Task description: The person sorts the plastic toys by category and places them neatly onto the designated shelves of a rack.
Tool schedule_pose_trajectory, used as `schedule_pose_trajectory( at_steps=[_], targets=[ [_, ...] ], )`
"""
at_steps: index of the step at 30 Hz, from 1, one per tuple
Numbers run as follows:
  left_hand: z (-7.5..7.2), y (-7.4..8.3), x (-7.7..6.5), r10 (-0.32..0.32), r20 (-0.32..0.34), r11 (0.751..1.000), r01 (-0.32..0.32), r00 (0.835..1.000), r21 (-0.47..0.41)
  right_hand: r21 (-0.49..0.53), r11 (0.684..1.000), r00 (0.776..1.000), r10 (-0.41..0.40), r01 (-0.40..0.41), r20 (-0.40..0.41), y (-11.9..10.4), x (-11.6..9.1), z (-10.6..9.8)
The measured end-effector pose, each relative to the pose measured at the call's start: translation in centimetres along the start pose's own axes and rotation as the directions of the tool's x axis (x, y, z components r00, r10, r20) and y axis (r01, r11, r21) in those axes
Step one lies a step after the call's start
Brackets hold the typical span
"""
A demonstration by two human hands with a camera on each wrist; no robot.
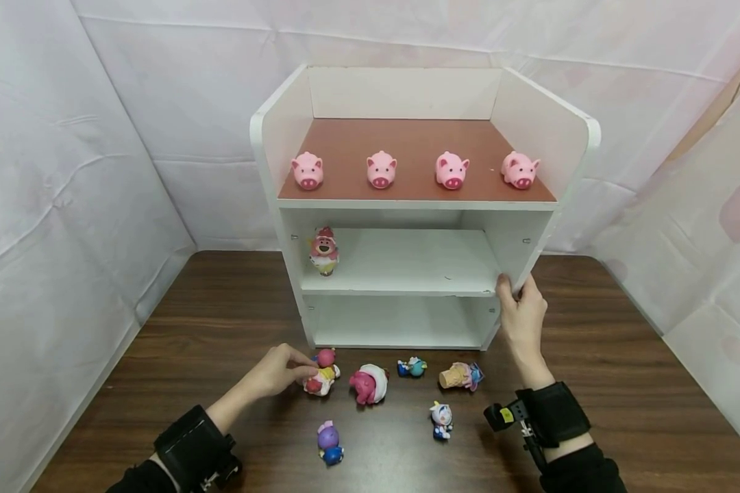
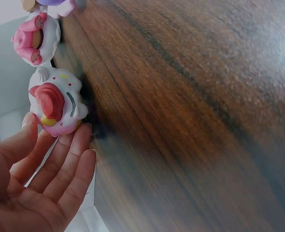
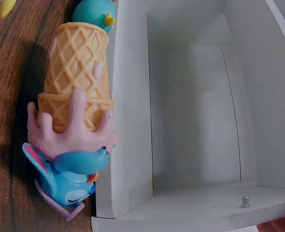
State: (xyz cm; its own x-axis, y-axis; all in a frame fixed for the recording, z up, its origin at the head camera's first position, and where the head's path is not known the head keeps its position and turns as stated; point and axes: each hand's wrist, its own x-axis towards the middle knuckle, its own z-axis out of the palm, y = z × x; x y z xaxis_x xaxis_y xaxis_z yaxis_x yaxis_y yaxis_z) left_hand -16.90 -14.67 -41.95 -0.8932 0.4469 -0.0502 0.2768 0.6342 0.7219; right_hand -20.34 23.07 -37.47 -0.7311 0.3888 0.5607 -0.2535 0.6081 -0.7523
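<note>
In the head view my left hand (image 1: 281, 370) pinches a pink-headed figurine (image 1: 323, 378) with a yellow and white body, lying on the table before the shelf. The left wrist view shows the left hand (image 2: 50, 179), its thumb and fingertips against the white, icing-like part of that figurine (image 2: 69, 99). My right hand (image 1: 523, 315) grips the front edge of the white shelf's (image 1: 401, 296) right side panel. That hand is out of sight in the right wrist view, where an ice-cream-cone figurine (image 3: 77, 72) with a blue character lies beside the shelf's base.
Pink pig figurines (image 1: 381, 170) line the brown top shelf. A pink bear figurine (image 1: 325, 251) stands at the middle shelf's left. On the table lie a pink and white figurine (image 1: 368, 384), a teal figurine (image 1: 412, 367), a white-blue figurine (image 1: 442, 420) and a purple-blue figurine (image 1: 329, 443).
</note>
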Motion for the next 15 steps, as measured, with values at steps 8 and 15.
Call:
schedule_pose_trajectory(
  at_steps=[8,15],
  targets=[
    [0.2,0.6,-0.5,0.010,-0.018,0.998,-0.009,1.000,0.063,-0.005,1.000,1.000,0.000,0.000,-0.003,0.0,0.0,0.0],
    [0.9,1.4,-1.1,0.008,-0.042,0.995,-0.004,0.999,0.102,0.004,1.000,1.000,0.000,0.000,-0.005,-0.1,0.0,0.0]
  ],
)
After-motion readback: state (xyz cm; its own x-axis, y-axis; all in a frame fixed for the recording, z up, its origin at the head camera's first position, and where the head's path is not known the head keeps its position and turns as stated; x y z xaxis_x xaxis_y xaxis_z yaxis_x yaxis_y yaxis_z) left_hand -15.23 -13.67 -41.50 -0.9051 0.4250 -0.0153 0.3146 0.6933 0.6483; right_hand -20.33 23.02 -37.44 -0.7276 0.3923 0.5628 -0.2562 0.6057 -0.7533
